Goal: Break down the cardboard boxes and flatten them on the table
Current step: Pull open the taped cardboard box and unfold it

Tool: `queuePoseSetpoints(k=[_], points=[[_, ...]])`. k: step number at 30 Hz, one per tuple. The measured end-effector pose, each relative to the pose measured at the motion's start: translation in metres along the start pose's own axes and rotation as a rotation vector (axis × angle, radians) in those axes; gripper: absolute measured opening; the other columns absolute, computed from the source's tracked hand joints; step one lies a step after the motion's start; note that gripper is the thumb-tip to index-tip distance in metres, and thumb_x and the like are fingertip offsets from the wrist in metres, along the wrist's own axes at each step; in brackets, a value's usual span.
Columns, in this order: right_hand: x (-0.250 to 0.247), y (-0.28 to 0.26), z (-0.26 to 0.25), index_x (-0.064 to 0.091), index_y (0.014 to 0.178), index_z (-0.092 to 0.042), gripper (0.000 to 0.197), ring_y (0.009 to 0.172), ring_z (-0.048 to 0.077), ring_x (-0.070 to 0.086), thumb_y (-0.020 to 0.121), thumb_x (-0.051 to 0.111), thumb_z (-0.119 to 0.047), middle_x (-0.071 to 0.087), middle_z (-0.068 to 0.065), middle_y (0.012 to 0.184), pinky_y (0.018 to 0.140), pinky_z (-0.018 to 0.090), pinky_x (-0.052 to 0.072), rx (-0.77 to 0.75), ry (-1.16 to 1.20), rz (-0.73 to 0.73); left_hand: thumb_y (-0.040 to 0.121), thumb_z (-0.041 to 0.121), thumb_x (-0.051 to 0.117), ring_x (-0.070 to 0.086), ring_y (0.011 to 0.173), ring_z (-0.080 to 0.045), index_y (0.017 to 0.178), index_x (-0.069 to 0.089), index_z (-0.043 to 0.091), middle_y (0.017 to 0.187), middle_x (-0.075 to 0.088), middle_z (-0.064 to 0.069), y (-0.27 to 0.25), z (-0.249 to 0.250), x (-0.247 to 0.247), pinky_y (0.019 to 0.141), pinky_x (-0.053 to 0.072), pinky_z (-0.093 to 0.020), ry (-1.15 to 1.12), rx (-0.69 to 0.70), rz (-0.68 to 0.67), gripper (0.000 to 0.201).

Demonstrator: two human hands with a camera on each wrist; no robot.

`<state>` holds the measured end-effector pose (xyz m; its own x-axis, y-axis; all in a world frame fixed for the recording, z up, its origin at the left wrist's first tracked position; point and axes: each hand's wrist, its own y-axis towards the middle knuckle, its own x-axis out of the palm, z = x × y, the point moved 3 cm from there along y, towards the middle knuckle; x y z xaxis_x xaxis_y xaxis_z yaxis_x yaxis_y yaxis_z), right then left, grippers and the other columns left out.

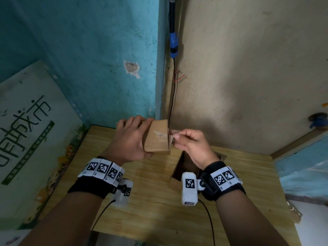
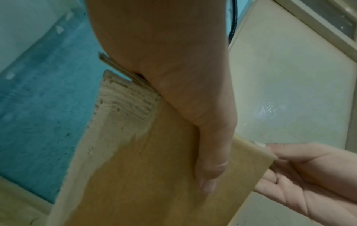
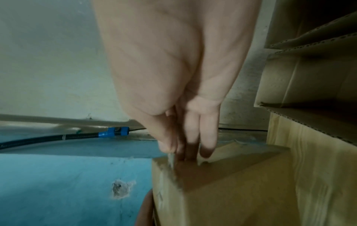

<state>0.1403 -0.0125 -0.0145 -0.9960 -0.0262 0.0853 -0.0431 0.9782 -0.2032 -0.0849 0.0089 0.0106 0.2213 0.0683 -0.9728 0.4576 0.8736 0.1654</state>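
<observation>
Cardboard box [image 1: 157, 137] at frame centre is unflattened: my left hand [image 1: 130, 139] grips it, right hand [image 1: 190, 146] pinches its flap. A second box [image 1: 184, 166] waits on the bench [image 1: 159, 201].

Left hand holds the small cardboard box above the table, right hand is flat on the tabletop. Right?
Not quite. The left hand does hold the small box above the table, but the right hand is raised, pinching the box's end flap, as the head view shows.
</observation>
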Motion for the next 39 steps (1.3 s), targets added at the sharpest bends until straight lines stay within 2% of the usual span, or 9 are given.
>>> queuePoseSetpoints(k=[3,7,12,17,20,28,33,36,39], points=[[-0.001,-0.001,0.001,0.061,0.087,0.001,0.016,0.087,0.004,0.074,0.102,0.056,0.002,0.077,0.005,0.103,0.104,0.049,0.054,0.043,0.092,-0.080,0.050,0.075,0.076,0.046,0.122,-0.017,0.149,0.034,0.027,0.132,0.047,0.005,-0.002,-0.002,0.000,0.104,0.033,-0.043,-0.101,-0.025,0.000,0.119],[-0.001,-0.006,-0.003,0.057,0.111,0.006,0.010,0.067,-0.002,0.068,0.104,0.050,0.005,0.065,-0.008,0.064,0.106,0.053,0.047,0.084,0.162,-0.148,0.049,0.073,0.080,0.044,0.125,-0.014,0.149,0.033,0.026,0.135,0.045,0.008,-0.003,-0.002,0.000,0.110,0.029,-0.041,-0.175,-0.034,-0.024,0.120],[-0.002,-0.013,-0.008,0.070,0.099,0.007,0.009,0.106,0.028,0.074,0.098,0.066,-0.001,0.078,0.016,0.112,0.095,0.046,0.061,0.032,0.071,0.009,0.058,0.062,0.083,0.042,0.129,-0.018,0.151,0.024,0.029,0.140,0.040,0.000,-0.005,0.009,0.002,0.114,0.032,-0.050,-0.217,0.065,-0.083,0.115],[0.008,-0.007,-0.011,0.076,0.099,0.001,0.008,0.088,0.028,0.067,0.095,0.071,-0.002,0.075,0.022,0.095,0.081,0.038,0.057,0.001,-0.069,0.098,0.071,0.056,0.076,0.035,0.135,-0.031,0.151,0.020,0.046,0.146,0.027,-0.014,-0.008,0.031,0.008,0.109,0.036,-0.054,-0.127,0.201,-0.102,0.098],[0.005,-0.008,-0.015,0.073,0.090,-0.009,0.017,0.081,0.018,0.067,0.101,0.061,-0.002,0.072,0.010,0.087,0.078,0.032,0.058,0.027,-0.130,0.037,0.076,0.060,0.070,0.033,0.135,-0.033,0.149,0.024,0.057,0.146,0.024,-0.014,-0.010,0.029,0.010,0.110,0.037,-0.057,-0.146,0.195,-0.127,0.086],[-0.010,-0.014,-0.023,0.067,0.098,0.003,0.007,0.093,0.012,0.076,0.101,0.060,0.001,0.076,0.017,0.113,0.078,0.024,0.062,0.102,-0.074,-0.090,0.084,0.059,0.067,0.031,0.139,-0.036,0.151,0.019,0.060,0.150,0.019,-0.016,-0.014,0.034,0.013,0.110,0.040,-0.059,-0.158,0.285,-0.142,0.083],[-0.017,-0.019,-0.028,0.063,0.095,0.003,0.010,0.090,0.024,0.078,0.101,0.056,0.006,0.076,0.021,0.106,0.081,0.033,0.065,0.174,0.071,-0.127,0.081,0.052,0.075,0.033,0.141,-0.033,0.145,0.037,0.049,0.153,0.015,-0.011,-0.022,0.034,0.019,0.110,0.046,-0.051,-0.318,0.281,-0.131,0.075],[-0.020,-0.019,-0.028,0.060,0.092,0.002,0.013,0.095,0.030,0.078,0.101,0.054,0.009,0.076,0.025,0.106,0.082,0.037,0.065,0.212,0.139,-0.174,0.074,0.053,0.081,0.046,0.128,-0.026,0.136,0.033,0.028,0.146,0.022,-0.008,-0.020,0.031,0.016,0.099,0.054,-0.046,-0.448,0.284,-0.090,0.083],[-0.022,-0.020,-0.027,0.058,0.090,0.000,0.016,0.093,0.032,0.078,0.100,0.053,0.011,0.073,0.029,0.107,0.084,0.041,0.065,0.235,0.180,-0.184,0.072,0.054,0.082,0.047,0.123,-0.021,0.139,0.029,0.030,0.145,0.022,-0.006,-0.017,0.032,0.015,0.096,0.056,-0.041,-0.443,0.301,-0.072,0.089]])
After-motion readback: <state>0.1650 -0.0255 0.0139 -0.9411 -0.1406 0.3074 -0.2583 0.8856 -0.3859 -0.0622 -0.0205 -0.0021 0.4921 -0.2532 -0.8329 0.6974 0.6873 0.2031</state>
